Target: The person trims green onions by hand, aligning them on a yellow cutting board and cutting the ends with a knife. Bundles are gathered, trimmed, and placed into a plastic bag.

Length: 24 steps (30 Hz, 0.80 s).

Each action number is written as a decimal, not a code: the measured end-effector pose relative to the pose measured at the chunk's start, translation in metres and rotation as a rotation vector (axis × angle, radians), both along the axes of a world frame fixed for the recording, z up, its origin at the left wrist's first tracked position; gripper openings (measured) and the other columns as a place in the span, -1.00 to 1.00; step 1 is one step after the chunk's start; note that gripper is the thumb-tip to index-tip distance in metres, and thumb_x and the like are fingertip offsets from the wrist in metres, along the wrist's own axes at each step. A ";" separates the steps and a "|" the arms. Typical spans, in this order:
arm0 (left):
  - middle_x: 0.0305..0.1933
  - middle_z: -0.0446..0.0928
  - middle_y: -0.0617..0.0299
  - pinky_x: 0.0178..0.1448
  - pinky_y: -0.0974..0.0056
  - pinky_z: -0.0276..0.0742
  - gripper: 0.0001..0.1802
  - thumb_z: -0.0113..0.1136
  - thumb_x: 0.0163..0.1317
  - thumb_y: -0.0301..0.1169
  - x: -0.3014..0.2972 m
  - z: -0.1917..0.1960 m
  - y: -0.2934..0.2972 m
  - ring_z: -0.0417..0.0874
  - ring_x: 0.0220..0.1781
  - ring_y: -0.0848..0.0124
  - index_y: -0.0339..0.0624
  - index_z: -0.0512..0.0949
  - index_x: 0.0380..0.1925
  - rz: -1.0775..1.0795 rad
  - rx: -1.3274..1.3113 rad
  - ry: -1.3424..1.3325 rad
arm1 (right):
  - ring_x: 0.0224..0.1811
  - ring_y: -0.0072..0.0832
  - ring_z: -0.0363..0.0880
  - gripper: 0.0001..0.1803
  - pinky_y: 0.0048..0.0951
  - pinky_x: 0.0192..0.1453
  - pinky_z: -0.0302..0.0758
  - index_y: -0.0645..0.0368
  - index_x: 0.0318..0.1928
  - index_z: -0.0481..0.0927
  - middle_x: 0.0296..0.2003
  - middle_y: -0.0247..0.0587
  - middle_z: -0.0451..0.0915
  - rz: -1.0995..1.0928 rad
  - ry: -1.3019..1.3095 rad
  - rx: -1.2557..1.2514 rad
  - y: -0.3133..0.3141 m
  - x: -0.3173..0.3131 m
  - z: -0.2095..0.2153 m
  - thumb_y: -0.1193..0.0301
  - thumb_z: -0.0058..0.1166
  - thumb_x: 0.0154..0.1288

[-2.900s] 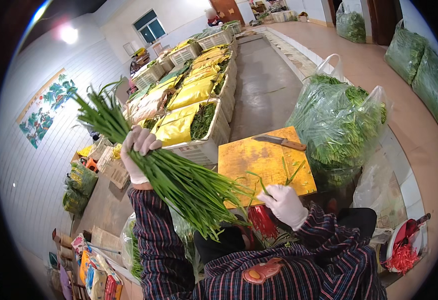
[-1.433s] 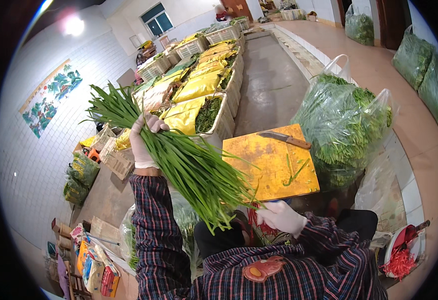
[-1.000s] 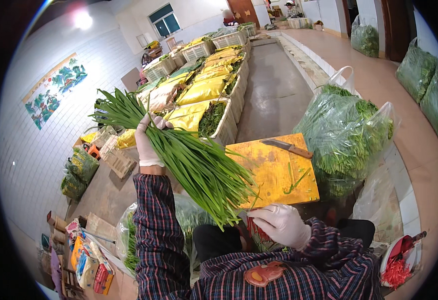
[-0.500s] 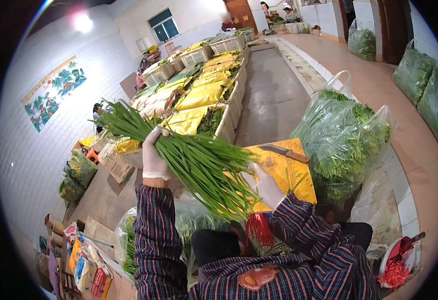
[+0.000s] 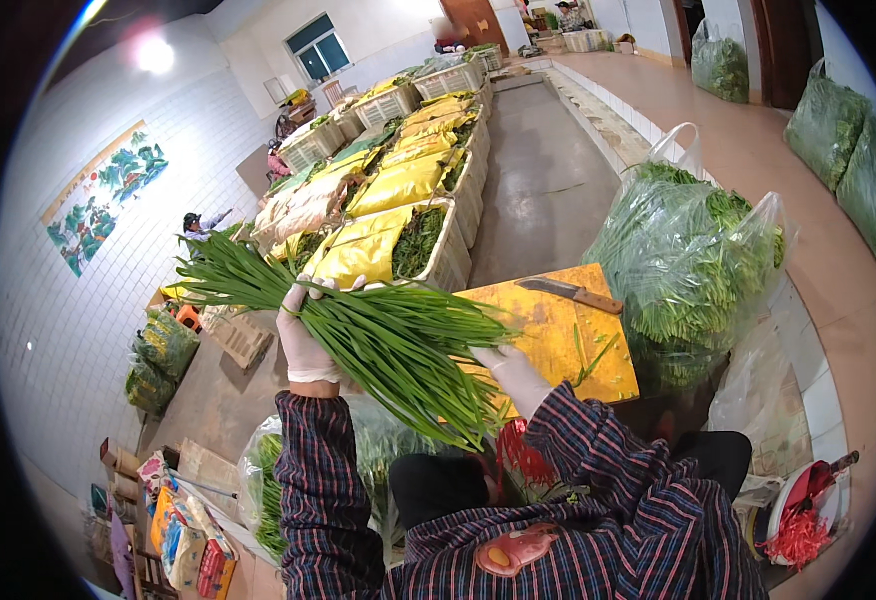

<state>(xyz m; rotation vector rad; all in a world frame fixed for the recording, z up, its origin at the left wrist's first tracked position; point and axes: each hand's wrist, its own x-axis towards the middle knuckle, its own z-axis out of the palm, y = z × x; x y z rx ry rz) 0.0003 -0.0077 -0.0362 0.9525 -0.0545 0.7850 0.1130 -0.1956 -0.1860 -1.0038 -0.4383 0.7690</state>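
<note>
The bunch (image 5: 388,340) of long green leaves is held up at the near-left side of the board (image 5: 533,335), with the fingers of the left hand (image 5: 308,335) curled around it. The right hand (image 5: 510,370) is placed at the loose ends; its fingertips are partly hidden, so whether anything is gripped cannot be told. A knife (image 5: 573,295) and green scraps (image 5: 594,362) are spread on the board, beside a filled bag (image 5: 693,270).
</note>
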 end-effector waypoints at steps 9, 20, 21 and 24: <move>-0.41 0.49 0.24 0.29 -0.05 0.34 -0.74 -0.06 0.32 -0.28 -0.002 -0.009 0.024 0.54 -0.30 0.30 -0.07 0.34 -0.56 -0.059 -0.187 -0.086 | -0.32 -0.76 0.49 -0.81 -0.67 -0.33 0.41 0.22 -0.11 0.56 -0.09 -0.36 0.58 -0.026 0.362 0.230 -0.025 -0.024 0.015 0.42 0.01 0.32; -0.53 0.48 0.33 0.29 -0.08 0.31 -0.77 0.01 0.26 -0.37 0.021 -0.031 0.011 0.53 -0.36 0.38 -0.08 0.42 -0.60 -0.169 -0.278 0.021 | 0.12 -0.37 0.44 -0.76 -0.35 0.22 0.41 0.34 0.00 0.49 0.10 -0.06 0.44 0.148 0.389 0.349 -0.077 -0.019 -0.033 0.56 -0.11 0.36; -0.54 0.46 0.34 0.31 -0.01 0.31 -0.77 0.02 0.26 -0.37 0.025 -0.030 0.001 0.52 -0.36 0.39 -0.08 0.42 -0.59 -0.133 -0.361 0.061 | 0.12 -0.36 0.44 -0.74 -0.33 0.22 0.41 0.34 0.02 0.48 0.10 -0.05 0.44 0.127 0.263 0.393 -0.082 -0.019 -0.043 0.55 -0.11 0.37; -0.50 0.47 0.35 0.31 0.10 0.32 -0.77 0.02 0.27 -0.36 -0.014 -0.038 0.051 0.51 -0.34 0.39 -0.09 0.41 -0.58 -0.017 -0.229 0.026 | 0.09 -0.39 0.43 -0.63 -0.34 0.15 0.42 0.40 0.15 0.35 0.17 -0.04 0.40 0.155 0.416 0.343 -0.111 -0.023 -0.016 0.52 -0.09 0.37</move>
